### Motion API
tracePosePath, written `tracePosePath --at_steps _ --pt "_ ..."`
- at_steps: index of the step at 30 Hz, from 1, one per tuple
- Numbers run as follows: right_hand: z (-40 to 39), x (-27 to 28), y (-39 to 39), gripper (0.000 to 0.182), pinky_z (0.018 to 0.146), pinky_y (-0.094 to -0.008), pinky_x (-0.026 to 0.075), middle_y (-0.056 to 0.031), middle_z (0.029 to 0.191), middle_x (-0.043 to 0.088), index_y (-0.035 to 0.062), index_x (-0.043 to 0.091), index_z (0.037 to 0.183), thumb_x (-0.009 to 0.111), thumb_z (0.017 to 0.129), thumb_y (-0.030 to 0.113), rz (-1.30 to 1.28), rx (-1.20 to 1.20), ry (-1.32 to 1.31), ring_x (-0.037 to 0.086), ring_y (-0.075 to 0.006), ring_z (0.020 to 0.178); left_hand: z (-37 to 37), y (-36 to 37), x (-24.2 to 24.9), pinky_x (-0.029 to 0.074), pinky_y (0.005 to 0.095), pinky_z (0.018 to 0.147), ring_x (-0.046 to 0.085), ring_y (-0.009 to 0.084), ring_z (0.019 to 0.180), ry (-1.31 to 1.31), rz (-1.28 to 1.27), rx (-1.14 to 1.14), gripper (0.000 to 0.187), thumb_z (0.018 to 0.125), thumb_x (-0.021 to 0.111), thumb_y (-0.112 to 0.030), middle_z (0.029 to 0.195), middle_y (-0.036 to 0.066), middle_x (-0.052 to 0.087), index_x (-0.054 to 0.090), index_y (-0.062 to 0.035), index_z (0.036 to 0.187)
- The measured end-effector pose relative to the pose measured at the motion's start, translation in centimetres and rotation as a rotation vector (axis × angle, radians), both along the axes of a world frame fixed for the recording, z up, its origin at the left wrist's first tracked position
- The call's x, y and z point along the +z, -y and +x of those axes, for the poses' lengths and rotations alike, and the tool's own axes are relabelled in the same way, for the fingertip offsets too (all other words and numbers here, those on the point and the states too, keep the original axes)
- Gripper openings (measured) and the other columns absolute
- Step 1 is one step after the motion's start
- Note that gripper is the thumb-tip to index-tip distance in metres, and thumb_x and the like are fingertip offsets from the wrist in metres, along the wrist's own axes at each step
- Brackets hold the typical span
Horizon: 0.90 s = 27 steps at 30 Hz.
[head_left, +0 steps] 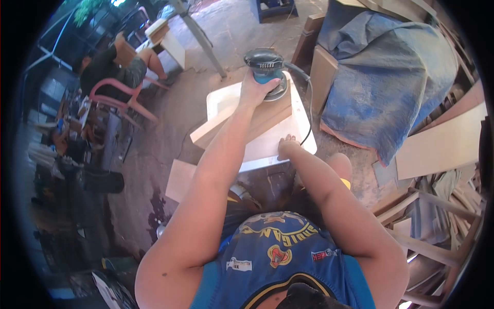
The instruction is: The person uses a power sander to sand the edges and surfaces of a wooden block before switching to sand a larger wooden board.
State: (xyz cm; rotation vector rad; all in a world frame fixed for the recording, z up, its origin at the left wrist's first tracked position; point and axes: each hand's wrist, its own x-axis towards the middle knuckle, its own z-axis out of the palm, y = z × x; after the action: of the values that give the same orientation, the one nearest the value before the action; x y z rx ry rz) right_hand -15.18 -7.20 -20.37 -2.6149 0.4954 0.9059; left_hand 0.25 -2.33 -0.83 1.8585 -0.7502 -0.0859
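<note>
My left hand (252, 91) is wrapped round a teal and black electric sander (264, 62), which rests on the far end of a thick wooden block (267, 121). The block lies slantwise across a small white table (260, 153). Close to the table's near right edge is my right hand (288, 147), its fingers curled. What it grips, if anything, is hidden. From the sander a dark cord (311, 98) loops down the right side of the table and passes beside my right hand.
At right, a blue tarp (370, 77) covers a heap beside leaning boards (323, 77). Wooden frames (427, 247) stand lower right. Another person sits in a pink chair (121, 98) at upper left, near a metal post (200, 36). A flat board (180, 180) lies left of my legs.
</note>
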Motion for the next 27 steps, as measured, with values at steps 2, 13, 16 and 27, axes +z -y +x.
tracePosePath --at_steps 2,13,16,27 --pt "-0.2 0.2 0.4 0.102 0.118 -0.0592 0.034 -0.0333 0.166 0.017 -0.0022 0.027 0.159 0.079 0.082 0.040 -0.011 0.021 -0.011 0.021 -0.0497 0.154 0.2 -0.8 -1.0 0.052 0.0416 0.100 0.068 0.0329 0.115 0.035 -0.032 0.000 0.080 0.066 0.094 -0.039 0.122 0.018 0.071 0.061 -0.0023 0.128" --pt "0.2 -0.1 1.2 0.079 0.111 -0.0480 0.045 -0.0295 0.147 0.050 -0.0033 0.052 0.141 0.078 0.083 0.043 0.001 0.103 0.122 0.050 -0.0421 0.137 -0.6 -7.4 0.4 0.051 0.0405 0.103 0.067 0.0301 0.117 -0.022 0.012 0.059 0.083 0.067 0.094 -0.038 0.124 0.017 0.070 0.058 -0.0019 0.132" --pt "-0.6 2.9 0.3 0.063 0.102 -0.0440 0.051 -0.0237 0.123 0.069 -0.0020 0.065 0.128 0.074 0.086 0.044 0.153 0.041 0.309 0.065 -0.0371 0.118 -1.1 -9.3 0.6 0.051 0.0403 0.103 0.066 0.0300 0.118 -0.028 -0.004 0.076 0.083 0.066 0.094 -0.037 0.124 0.017 0.070 0.058 -0.0024 0.132" --pt "0.8 18.6 -6.2 0.055 0.102 -0.0415 0.050 -0.0244 0.131 0.064 -0.0038 0.056 0.139 0.071 0.096 0.027 0.493 -0.095 1.446 0.062 -0.0349 0.123 -0.3 -16.1 -0.1 0.050 0.0448 0.103 0.064 0.0358 0.120 0.010 -0.034 0.171 0.082 0.062 0.093 -0.043 0.127 0.019 0.066 0.062 -0.0061 0.128"
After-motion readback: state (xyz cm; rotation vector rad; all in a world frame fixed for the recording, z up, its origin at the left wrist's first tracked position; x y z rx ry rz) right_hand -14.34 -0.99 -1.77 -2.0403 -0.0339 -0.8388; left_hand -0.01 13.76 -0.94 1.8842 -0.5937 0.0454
